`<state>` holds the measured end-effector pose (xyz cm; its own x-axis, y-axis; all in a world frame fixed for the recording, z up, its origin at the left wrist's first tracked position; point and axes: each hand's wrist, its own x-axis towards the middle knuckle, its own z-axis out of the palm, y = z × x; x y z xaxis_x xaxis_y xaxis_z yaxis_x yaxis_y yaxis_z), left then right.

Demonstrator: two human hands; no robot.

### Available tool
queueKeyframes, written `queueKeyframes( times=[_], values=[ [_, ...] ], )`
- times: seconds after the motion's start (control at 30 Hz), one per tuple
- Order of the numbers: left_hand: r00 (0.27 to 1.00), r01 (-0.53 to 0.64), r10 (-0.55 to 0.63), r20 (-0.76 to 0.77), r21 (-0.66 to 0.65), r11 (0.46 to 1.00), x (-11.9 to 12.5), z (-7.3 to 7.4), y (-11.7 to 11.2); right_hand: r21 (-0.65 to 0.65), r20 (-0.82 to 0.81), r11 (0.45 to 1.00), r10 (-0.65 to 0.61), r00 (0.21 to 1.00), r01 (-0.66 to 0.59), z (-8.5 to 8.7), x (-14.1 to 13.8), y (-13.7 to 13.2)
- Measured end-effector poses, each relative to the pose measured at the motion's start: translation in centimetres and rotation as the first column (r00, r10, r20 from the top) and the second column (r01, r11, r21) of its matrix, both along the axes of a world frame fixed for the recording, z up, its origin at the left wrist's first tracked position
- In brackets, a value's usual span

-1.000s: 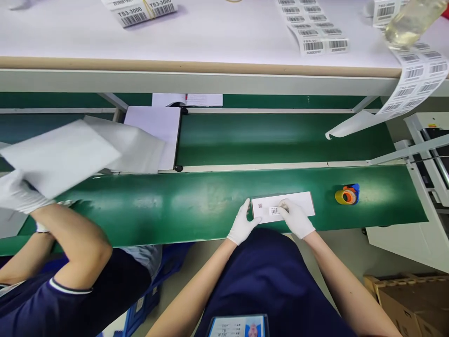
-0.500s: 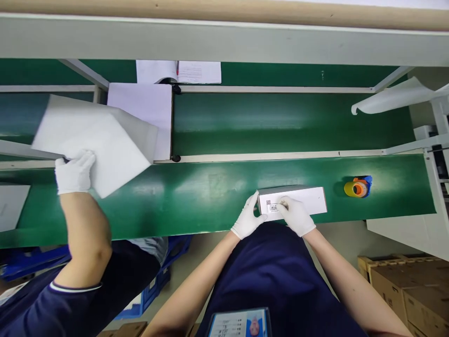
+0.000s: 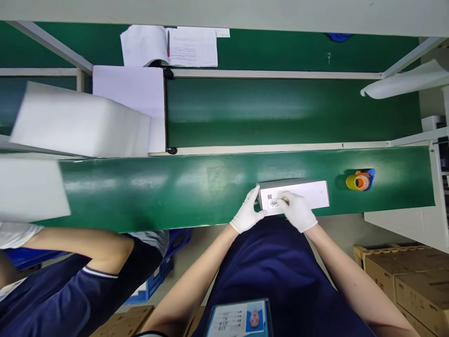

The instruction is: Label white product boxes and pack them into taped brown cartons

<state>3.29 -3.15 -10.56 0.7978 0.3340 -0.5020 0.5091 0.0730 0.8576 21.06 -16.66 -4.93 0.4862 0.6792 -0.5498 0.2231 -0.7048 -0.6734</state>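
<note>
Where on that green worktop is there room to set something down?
The widest bare patch of shiny green worktop lies between the blurred white sheet at far left and the white-gloved left hand. Another runs from the yellow, orange and blue object to the worktop's right end. It's crowded at the white rectangular box, where the white-gloved right hand is too.

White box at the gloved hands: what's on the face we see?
The white box bears a small square code and, below it, a barcode label. The right hand covers part of that face, hiding anything beneath.
</note>
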Motion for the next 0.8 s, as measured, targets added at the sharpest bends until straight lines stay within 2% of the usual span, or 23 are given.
queueKeyframes(
  times=[0.8],
  values=[
    [1.0,-0.006,0.006,-0.004,-0.002,1.0,0.2,0.2,0.1,-0.018,0.097,0.999,0.033,0.995,-0.031,-1.0,-0.5,-0.4]
  ],
)
